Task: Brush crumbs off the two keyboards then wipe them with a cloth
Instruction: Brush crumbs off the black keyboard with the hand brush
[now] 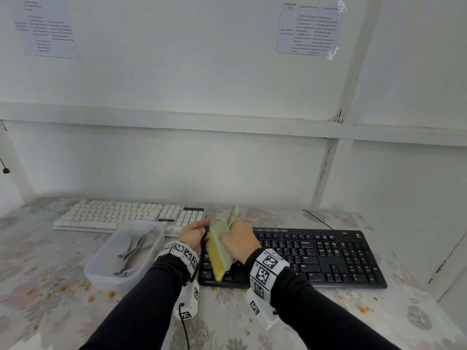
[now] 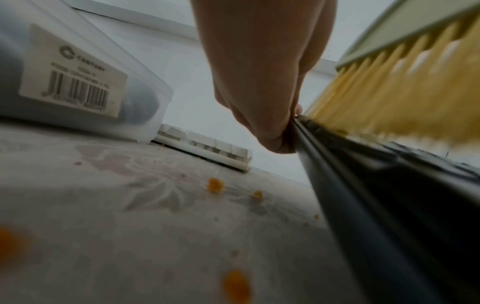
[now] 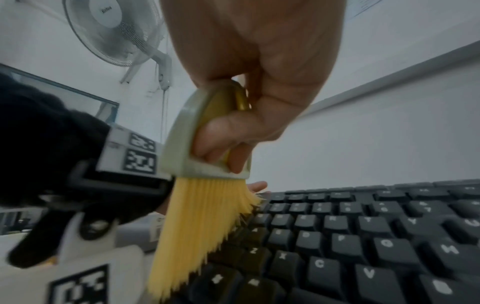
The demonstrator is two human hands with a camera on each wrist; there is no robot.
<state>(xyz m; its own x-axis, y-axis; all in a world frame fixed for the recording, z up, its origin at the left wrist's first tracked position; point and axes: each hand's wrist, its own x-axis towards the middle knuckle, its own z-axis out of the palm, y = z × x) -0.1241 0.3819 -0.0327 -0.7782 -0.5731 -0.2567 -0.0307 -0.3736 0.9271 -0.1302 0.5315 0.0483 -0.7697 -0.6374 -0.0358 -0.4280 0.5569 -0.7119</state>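
The black keyboard (image 1: 316,256) lies on the table in front of me, its left end tilted up slightly. My left hand (image 1: 195,232) grips its far left corner, fingers curled on the edge (image 2: 280,131). My right hand (image 1: 238,239) holds a pale green brush (image 1: 219,248) by its loop handle (image 3: 207,115). The yellow bristles (image 3: 197,230) press on the left-hand keys of the black keyboard (image 3: 363,236). A white keyboard (image 1: 121,215) lies further back on the left. A grey cloth (image 1: 134,246) sits crumpled in a clear plastic tub (image 1: 101,269).
Orange crumbs (image 2: 215,185) are scattered over the floral tablecloth (image 1: 50,299) to the left of and in front of the black keyboard. The tub (image 2: 78,72) stands between the two keyboards, close to my left wrist. A wall backs the table; a fan (image 3: 114,30) hangs on it.
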